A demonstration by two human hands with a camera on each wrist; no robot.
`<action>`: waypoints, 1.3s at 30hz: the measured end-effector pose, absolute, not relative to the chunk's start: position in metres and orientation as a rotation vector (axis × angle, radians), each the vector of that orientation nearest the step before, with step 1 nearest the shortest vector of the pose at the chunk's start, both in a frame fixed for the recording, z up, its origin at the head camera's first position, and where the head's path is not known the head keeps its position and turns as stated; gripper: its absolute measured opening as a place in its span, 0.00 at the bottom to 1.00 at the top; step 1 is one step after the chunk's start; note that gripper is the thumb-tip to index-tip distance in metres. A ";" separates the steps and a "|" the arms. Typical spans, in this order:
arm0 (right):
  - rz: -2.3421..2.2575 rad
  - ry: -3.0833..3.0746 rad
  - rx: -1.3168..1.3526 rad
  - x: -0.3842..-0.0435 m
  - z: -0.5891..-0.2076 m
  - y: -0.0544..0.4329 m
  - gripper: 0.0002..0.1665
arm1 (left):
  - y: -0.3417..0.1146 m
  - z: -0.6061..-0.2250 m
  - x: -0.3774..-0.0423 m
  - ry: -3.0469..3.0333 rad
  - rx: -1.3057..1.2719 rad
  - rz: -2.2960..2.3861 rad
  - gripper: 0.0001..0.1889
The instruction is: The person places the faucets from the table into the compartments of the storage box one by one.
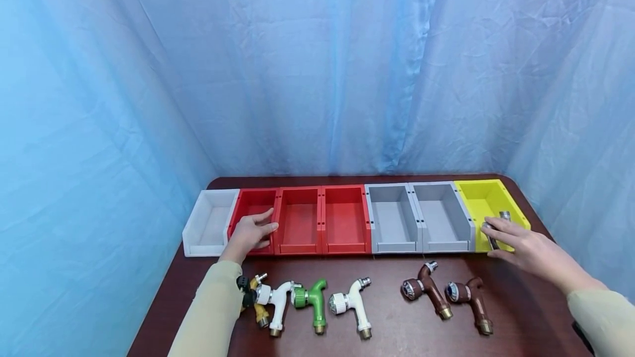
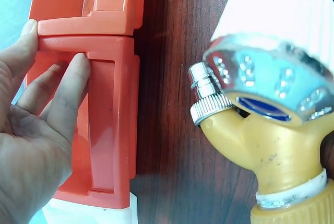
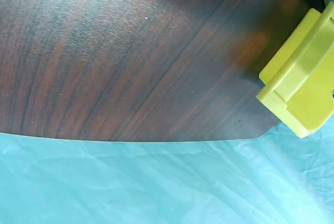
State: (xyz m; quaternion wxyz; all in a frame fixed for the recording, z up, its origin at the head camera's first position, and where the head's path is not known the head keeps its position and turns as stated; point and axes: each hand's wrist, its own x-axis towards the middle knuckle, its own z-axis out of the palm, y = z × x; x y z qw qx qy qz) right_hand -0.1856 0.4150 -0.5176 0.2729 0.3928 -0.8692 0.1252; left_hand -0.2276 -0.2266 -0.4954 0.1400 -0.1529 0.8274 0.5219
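Observation:
My left hand (image 1: 252, 234) is at the leftmost red bin (image 1: 238, 208). In the left wrist view its thumb and fingertips (image 2: 81, 62) touch the wall beside the neighbouring red bin (image 2: 83, 25), and nothing shows between them. Over the front of the yellow bin (image 1: 516, 208), my right hand (image 1: 528, 247) grips a shiny metal tap (image 1: 491, 237), mostly covered by the fingers. The right wrist view catches only a yellow bin corner (image 3: 297, 78), with the hand out of frame. Nearest the left wrist lie a yellow tap (image 1: 261, 313) and a white tap (image 1: 279, 307).
A green tap (image 1: 316, 307), another white tap (image 1: 358, 307) and two brown taps (image 1: 432, 291) (image 1: 477, 304) lie on the dark wooden table (image 1: 397, 335). Behind them runs the bin row, with a white bin (image 1: 198, 249) at left and grey bins (image 1: 394, 248) (image 1: 446, 247) beside the yellow one.

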 end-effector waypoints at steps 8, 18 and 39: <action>0.359 -2.372 1.031 -0.197 -0.516 0.416 0.42 | -0.227 -0.494 -0.226 2.381 -0.439 1.521 0.40; 0.203 -2.631 0.833 -0.209 -0.508 0.416 0.42 | -0.227 -0.495 -0.227 2.388 -0.428 1.518 0.38; 0.208 -2.837 0.723 -0.223 -0.499 0.405 0.37 | -0.228 -0.498 -0.226 2.401 -0.421 1.523 0.37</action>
